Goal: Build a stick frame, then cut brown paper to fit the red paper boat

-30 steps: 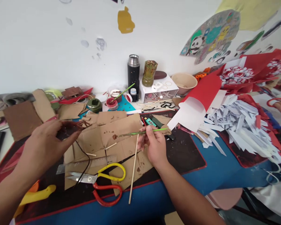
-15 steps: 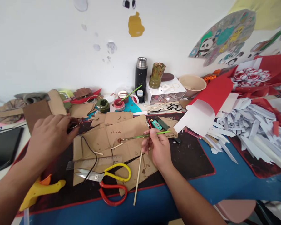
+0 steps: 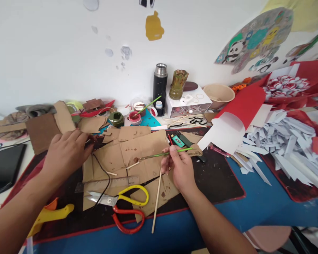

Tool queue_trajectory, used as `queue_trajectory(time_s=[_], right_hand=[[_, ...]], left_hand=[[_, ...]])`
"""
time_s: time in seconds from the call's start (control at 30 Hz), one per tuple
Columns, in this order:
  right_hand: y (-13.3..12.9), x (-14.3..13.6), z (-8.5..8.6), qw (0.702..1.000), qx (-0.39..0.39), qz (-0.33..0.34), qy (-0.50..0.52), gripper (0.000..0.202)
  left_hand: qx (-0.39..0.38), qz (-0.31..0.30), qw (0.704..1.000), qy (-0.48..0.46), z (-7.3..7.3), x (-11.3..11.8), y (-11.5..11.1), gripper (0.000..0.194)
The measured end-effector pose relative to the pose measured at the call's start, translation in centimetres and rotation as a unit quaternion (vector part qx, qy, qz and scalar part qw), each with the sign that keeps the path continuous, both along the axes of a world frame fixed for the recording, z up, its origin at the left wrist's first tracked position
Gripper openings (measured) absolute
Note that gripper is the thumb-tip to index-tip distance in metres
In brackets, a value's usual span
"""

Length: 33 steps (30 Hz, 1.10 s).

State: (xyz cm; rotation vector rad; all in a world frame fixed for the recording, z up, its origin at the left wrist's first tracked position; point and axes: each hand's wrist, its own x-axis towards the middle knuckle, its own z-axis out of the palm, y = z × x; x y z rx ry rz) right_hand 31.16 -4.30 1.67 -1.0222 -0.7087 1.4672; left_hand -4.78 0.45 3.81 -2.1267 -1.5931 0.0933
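Observation:
My right hand (image 3: 180, 167) pinches a green paintbrush (image 3: 164, 154) with a brown-tipped head, held level over brown cardboard pieces (image 3: 127, 151) on the dark mat (image 3: 214, 176). My left hand (image 3: 65, 155) is closed on a small dark brown twiggy piece (image 3: 93, 138) at the mat's left; a thin black wire (image 3: 102, 176) trails down from it. Below lie scissors (image 3: 122, 201) with yellow and red handles, a ruler (image 3: 106, 183) and a long wooden stick (image 3: 156, 201).
Paint pots (image 3: 134, 117), a black flask (image 3: 159, 84), a white box (image 3: 188, 102) and a bowl (image 3: 218, 95) stand at the back. Red and white paper strips (image 3: 283, 137) pile up at the right. A phone (image 3: 4, 167) and yellow glue gun (image 3: 49, 215) lie left.
The view shifted left, so the table appears further right. My left hand drew the brown piece slightly rightward; my right hand keeps the brush nearly still.

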Motion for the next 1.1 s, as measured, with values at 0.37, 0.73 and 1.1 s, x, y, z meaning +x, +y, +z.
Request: queue_trajectory(time_s=[0.37, 0.73, 1.1], right_hand=[[0.0, -0.1, 0.1, 1.0, -0.007, 0.012, -0.007, 0.059], [0.0, -0.1, -0.2, 1.0, -0.002, 0.009, -0.006, 0.058], [0.1, -0.2, 0.1, 0.999, -0.009, 0.034, -0.009, 0.059]], left_hand=[[0.006, 0.003, 0.999, -0.033, 0.5, 0.5, -0.3, 0.04], [-0.025, -0.059, 0.994, -0.092, 0.7, 3.6, 2.5, 0.034], [-0.029, -0.064, 0.995, -0.071, 0.0, 3.3, 3.2, 0.03]])
